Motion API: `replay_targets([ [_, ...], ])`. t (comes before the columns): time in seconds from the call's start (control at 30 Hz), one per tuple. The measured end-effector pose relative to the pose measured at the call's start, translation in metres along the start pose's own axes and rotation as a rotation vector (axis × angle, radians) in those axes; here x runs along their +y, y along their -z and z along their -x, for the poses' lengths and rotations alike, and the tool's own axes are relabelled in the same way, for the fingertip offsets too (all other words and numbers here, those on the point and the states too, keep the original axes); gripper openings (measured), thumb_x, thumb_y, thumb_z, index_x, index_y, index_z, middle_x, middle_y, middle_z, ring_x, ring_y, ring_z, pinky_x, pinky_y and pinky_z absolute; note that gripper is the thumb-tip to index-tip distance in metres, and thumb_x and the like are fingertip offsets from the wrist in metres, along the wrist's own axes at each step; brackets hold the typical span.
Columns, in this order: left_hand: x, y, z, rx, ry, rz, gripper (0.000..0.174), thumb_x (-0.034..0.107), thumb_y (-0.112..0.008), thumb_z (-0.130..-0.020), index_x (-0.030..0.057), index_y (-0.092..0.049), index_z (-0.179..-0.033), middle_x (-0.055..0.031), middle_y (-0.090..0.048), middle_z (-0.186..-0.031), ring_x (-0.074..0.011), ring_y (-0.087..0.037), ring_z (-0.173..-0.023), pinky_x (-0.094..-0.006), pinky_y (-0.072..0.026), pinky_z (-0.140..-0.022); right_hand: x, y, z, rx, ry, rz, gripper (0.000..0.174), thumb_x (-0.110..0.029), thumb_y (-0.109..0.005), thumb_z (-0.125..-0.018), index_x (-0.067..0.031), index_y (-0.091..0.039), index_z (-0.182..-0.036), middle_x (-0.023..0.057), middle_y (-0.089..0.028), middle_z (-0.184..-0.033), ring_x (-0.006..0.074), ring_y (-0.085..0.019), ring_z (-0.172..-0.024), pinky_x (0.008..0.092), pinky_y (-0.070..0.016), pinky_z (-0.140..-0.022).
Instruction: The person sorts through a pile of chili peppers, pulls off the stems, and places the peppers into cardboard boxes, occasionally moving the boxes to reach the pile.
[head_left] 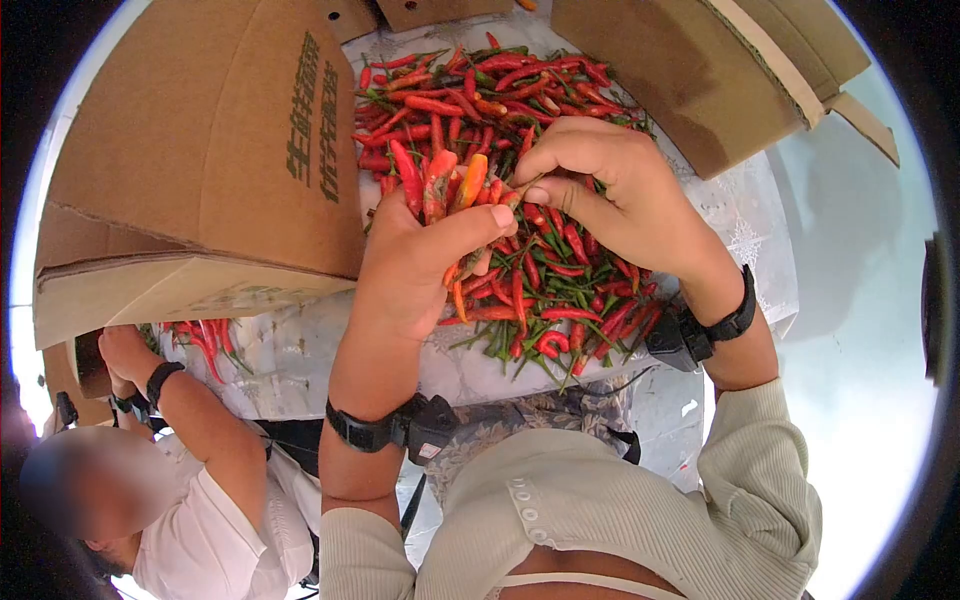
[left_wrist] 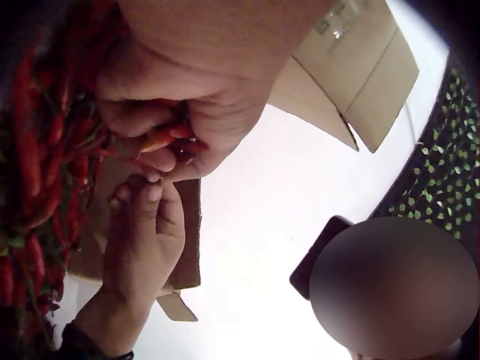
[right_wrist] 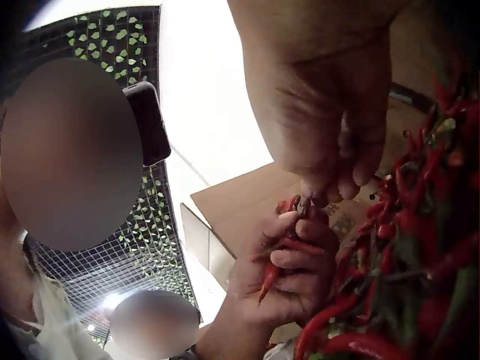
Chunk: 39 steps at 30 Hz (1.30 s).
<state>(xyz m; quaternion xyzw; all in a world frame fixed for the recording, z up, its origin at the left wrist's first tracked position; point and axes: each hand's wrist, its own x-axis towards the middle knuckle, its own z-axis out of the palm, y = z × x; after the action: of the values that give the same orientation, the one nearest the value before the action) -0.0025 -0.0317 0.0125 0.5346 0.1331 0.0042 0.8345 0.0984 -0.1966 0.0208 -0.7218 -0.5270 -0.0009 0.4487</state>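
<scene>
A bunch of red and orange chili peppers is gripped in my left hand, its thumb laid across them. My right hand meets it from the right, thumb and forefinger pinching the stem of one chili at the left thumb's tip. In the right wrist view, red chilies poke out between the curled fingers of the left hand. Under and beyond both hands spreads a large heap of red chilies with green stems.
A cardboard box stands at the left and another cardboard box at the back right. The table has a pale patterned cover. Another person sits at the lower left, near a smaller pile of chilies.
</scene>
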Motion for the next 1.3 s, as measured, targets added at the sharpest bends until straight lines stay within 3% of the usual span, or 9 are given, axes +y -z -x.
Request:
replay_targets([
  [0.23,-0.005,-0.003,-0.001,0.086,-0.067,-0.247,0.025,0.009,-0.072,-0.073,0.0037,-0.058,-0.092,-0.0002,-0.061,-0.075,-0.0057,-0.054,-0.058,-0.0207,-0.0412,-0.047,-0.003,0.002,0.002,0.009,0.100,0.105,0.008,-0.009,-0.063,-0.074,-0.0030,-0.060,-0.077,0.0095,-0.055,-0.072,0.0274,-0.056,-0.071,0.0366,-0.0452,-0.062],
  [0.37,-0.011,-0.003,-0.006,0.157,-0.239,-0.583,0.019,0.010,-0.072,-0.074,0.0034,-0.060,-0.087,0.0009,-0.061,-0.072,-0.0054,-0.053,-0.055,-0.0204,-0.0417,-0.048,-0.008,-0.009,0.000,0.137,0.297,0.538,0.012,-0.014,-0.064,-0.067,-0.0062,-0.054,-0.067,0.0065,-0.049,-0.066,0.0244,-0.054,-0.065,0.0361,-0.0448,-0.056],
  [0.47,-0.013,-0.010,-0.004,0.213,-0.295,-0.531,0.016,0.010,-0.071,-0.074,0.0032,-0.062,-0.085,-0.0001,-0.062,-0.073,-0.0061,-0.054,-0.055,-0.0207,-0.0429,-0.048,-0.013,-0.011,0.001,0.182,0.346,0.661,0.014,-0.015,-0.065,-0.064,-0.0077,-0.052,-0.064,0.0046,-0.047,-0.064,0.0236,-0.053,-0.062,0.0356,-0.0440,-0.053],
  [0.53,-0.006,-0.012,-0.002,0.139,-0.187,-0.282,0.017,0.010,-0.071,-0.074,0.0027,-0.062,-0.086,-0.0007,-0.063,-0.073,-0.0068,-0.055,-0.056,-0.0207,-0.0436,-0.049,-0.012,-0.013,0.001,0.229,0.344,0.651,0.014,-0.013,-0.066,-0.063,-0.0073,-0.052,-0.064,0.0036,-0.049,-0.063,0.0243,-0.054,-0.061,0.0351,-0.0430,-0.052],
  [0.67,-0.003,-0.003,0.001,-0.016,-0.098,-0.117,0.020,0.008,-0.072,-0.073,0.0018,-0.061,-0.089,-0.0021,-0.063,-0.074,-0.0079,-0.058,-0.059,-0.0207,-0.0446,-0.049,-0.006,-0.010,0.001,0.212,0.073,0.114,0.010,-0.007,-0.064,-0.063,-0.0045,-0.055,-0.064,0.0029,-0.051,-0.061,0.0180,-0.053,-0.057,0.0296,-0.0412,-0.051],
  [0.77,-0.003,-0.010,0.002,0.025,-0.119,-0.134,0.023,0.007,-0.073,-0.072,0.0020,-0.060,-0.090,-0.0022,-0.063,-0.074,-0.0077,-0.057,-0.059,-0.0206,-0.0441,-0.048,-0.001,-0.005,0.003,0.116,-0.110,-0.186,0.005,-0.006,-0.060,-0.070,-0.0014,-0.058,-0.068,0.0030,-0.055,-0.063,0.0077,-0.051,-0.060,0.0242,-0.0410,-0.054],
  [0.97,-0.002,-0.004,0.002,0.014,-0.089,-0.238,0.022,0.007,-0.074,-0.072,0.0023,-0.060,-0.088,-0.0006,-0.061,-0.071,-0.0072,-0.055,-0.055,-0.0212,-0.0436,-0.048,0.002,-0.003,0.004,-0.112,-0.294,-0.496,0.005,-0.003,-0.056,-0.078,0.0009,-0.059,-0.076,-0.0003,-0.054,-0.073,0.0054,-0.049,-0.065,0.0213,-0.0394,-0.055],
  [1.17,-0.001,0.001,0.003,-0.108,-0.080,-0.321,0.021,0.007,-0.073,-0.071,0.0019,-0.059,-0.086,-0.0016,-0.061,-0.069,-0.0064,-0.056,-0.057,-0.0201,-0.0435,-0.047,-0.001,0.003,0.008,-0.161,-0.298,-0.399,0.011,-0.012,-0.060,-0.077,-0.0013,-0.062,-0.076,0.0001,-0.059,-0.066,0.0039,-0.050,-0.058,0.0206,-0.0408,-0.053],
  [1.3,0.009,0.001,0.006,-0.260,-0.093,-0.069,0.021,0.011,-0.071,-0.074,0.0024,-0.059,-0.088,-0.0050,-0.062,-0.072,-0.0090,-0.059,-0.060,-0.0186,-0.0456,-0.049,-0.005,-0.004,0.007,-0.139,-0.584,-1.033,0.014,-0.016,-0.060,-0.080,-0.0024,-0.064,-0.079,0.0011,-0.059,-0.066,0.0060,-0.052,-0.056,0.0193,-0.0415,-0.051],
])
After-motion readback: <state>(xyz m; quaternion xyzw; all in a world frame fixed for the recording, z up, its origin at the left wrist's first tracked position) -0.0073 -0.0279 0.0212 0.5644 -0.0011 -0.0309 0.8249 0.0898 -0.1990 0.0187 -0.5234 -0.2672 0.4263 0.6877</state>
